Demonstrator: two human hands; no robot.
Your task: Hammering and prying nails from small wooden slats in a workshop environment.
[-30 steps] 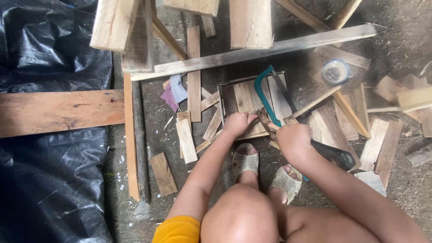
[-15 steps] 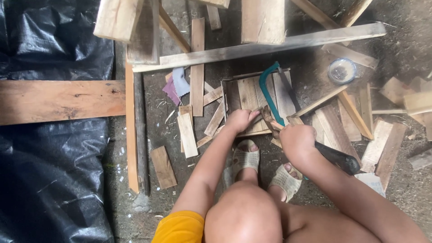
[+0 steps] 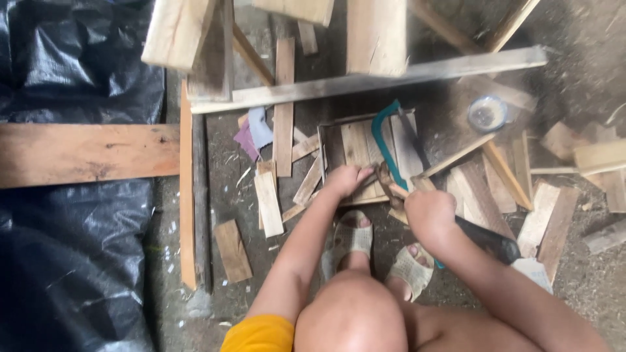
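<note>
While left hand [image 3: 343,179] presses wooden frame [image 3: 365,153] flat, right hand [image 3: 427,212] fist grips hammer [image 3: 390,184].

**Soft daylight, frame smeared by motion**

The scene is being lit evenly by dim, diffuse daylight; no hard shadows are being cast. Faint glare is being thrown off the black plastic sheet [image 3: 72,261] at the left. The whole frame is being softened by motion blur, worst at the right, where the wood offcuts [image 3: 554,215] are being smeared.
</note>
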